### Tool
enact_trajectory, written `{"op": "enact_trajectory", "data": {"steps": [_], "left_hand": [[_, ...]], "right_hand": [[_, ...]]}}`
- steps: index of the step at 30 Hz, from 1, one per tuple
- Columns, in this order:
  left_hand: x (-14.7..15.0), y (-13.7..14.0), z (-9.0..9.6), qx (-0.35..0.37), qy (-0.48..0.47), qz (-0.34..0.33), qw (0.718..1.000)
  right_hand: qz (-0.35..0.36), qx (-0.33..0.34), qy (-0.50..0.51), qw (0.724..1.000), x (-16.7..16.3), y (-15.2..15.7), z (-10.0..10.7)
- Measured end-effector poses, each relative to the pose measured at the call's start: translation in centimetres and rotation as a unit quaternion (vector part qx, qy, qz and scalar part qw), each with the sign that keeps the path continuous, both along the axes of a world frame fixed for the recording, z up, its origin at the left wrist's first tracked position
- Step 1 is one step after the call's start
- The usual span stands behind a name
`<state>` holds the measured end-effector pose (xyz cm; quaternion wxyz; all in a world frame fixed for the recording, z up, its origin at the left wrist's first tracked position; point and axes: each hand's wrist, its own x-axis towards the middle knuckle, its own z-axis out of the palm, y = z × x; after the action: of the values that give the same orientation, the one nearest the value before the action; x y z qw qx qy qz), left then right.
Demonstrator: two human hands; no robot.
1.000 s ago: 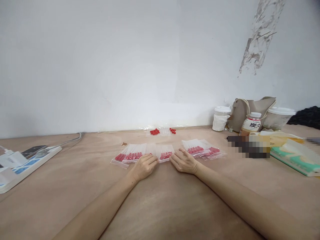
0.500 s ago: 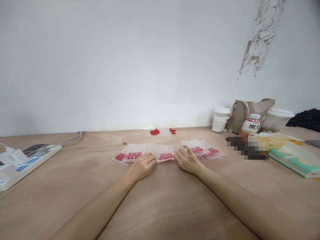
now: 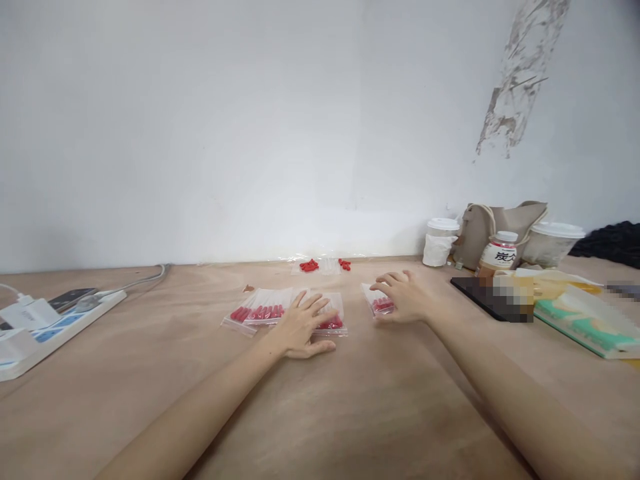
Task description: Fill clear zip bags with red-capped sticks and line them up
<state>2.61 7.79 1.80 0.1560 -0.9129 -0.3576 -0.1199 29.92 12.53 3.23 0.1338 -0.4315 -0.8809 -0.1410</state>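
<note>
My left hand [image 3: 303, 328] lies with spread fingers over a clear zip bag [image 3: 336, 323] holding red pieces and white sticks. Left of it, more clear bags [image 3: 259, 312] of the same kind overlap in a row, their red ends toward me. My right hand [image 3: 403, 297] is spread over another group of bags [image 3: 379, 301] and hides most of them. The thumb is near the bags' front edge. Against the wall lie two small heaps of loose red pieces [image 3: 309, 265], with white sticks [image 3: 330, 266] between them.
On the left a white power strip [image 3: 75, 327] carries plugs beside a phone [image 3: 73, 299]. To the right stand a lidded cup [image 3: 441, 243], a bottle [image 3: 500, 253], a grey bag [image 3: 473, 227], another lidded tub [image 3: 553, 243], a dark flat object [image 3: 475, 297] and a green-edged book [image 3: 585, 320].
My left hand has opened and slid right over the middle bag, which sits slightly nearer me. My right hand has moved right and spread over the right-hand bags, covering more of them.
</note>
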Motion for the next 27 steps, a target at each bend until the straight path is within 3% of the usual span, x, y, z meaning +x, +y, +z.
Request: {"op": "enact_trajectory", "data": {"steps": [3, 7, 13, 18, 20, 25, 27], "left_hand": [[0.7, 2.0, -0.3, -0.058, 0.047, 0.036, 0.997], [0.0, 3.5, -0.3, -0.129, 0.044, 0.144, 0.98], [-3.2, 1.9, 0.4, -0.228, 0.017, 0.24, 0.944], [-5.6, 0.3, 0.4, -0.24, 0.012, 0.282, 0.929], [-6.4, 0.0, 0.3, -0.225, 0.005, 0.288, 0.931], [-7.7, -0.2, 0.4, -0.198, -0.009, 0.28, 0.939], [-7.6, -0.3, 0.6, -0.148, -0.01, 0.278, 0.949]], "right_hand": [[-0.028, -0.103, -0.027, 0.994, 1.3, 0.9, -0.4], [-0.036, -0.196, -0.009, 0.98, 1.5, 1.8, -1.7], [0.049, -0.228, 0.035, 0.972, 1.3, 2.2, -1.7], [0.128, -0.292, 0.106, 0.942, 1.8, 1.8, -0.7], [0.11, -0.283, 0.17, 0.937, 1.6, 1.7, -0.9], [0.07, -0.178, 0.329, 0.925, -1.5, 1.2, -2.0], [0.077, -0.149, 0.351, 0.921, -3.4, 0.6, -2.5]]}}
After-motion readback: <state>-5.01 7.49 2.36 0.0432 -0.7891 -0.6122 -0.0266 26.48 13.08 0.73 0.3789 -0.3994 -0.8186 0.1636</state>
